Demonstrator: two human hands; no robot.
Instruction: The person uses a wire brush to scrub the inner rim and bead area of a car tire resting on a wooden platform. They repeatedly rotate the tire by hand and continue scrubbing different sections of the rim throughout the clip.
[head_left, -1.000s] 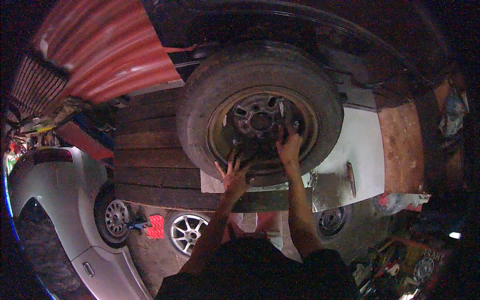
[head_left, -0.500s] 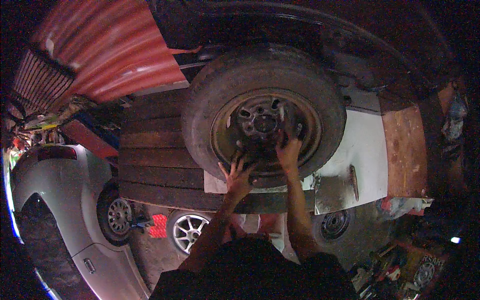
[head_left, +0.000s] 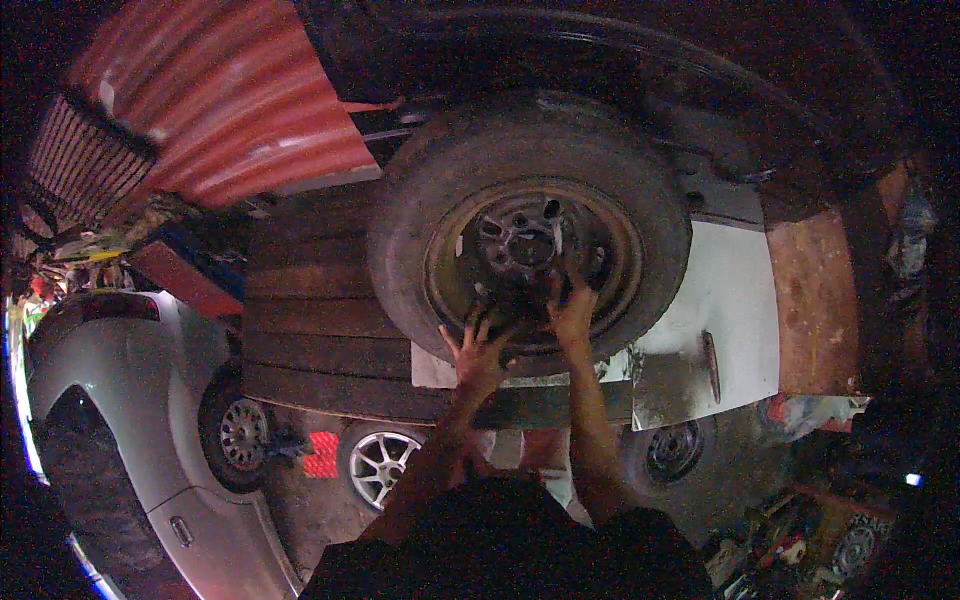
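A dusty tyre (head_left: 425,215) on a dark steel rim (head_left: 628,285) stands in front of me, under a dark car body (head_left: 560,60). My left hand (head_left: 478,352) is at the rim's lower left edge, fingers spread and their tips inside the rim. Further in, my right hand (head_left: 573,310) reaches below and right of the hub (head_left: 530,248), thumb and fingers apart and slightly bent. Shadow covers its fingertips, so whether they touch a nut or stud cannot be made out.
Dark wooden planks (head_left: 310,300) lie left of the tyre, a white board (head_left: 725,290) with a thin rod (head_left: 711,365) on the right. A silver car (head_left: 170,380), a white-spoked wheel (head_left: 385,465) and another wheel (head_left: 675,450) are lower down. Red corrugated sheet (head_left: 230,90) is upper left.
My right hand has drawn slightly down and left within the rim, and its fingers are more bent. The left hand stays at the rim's edge. The view has shifted slightly.
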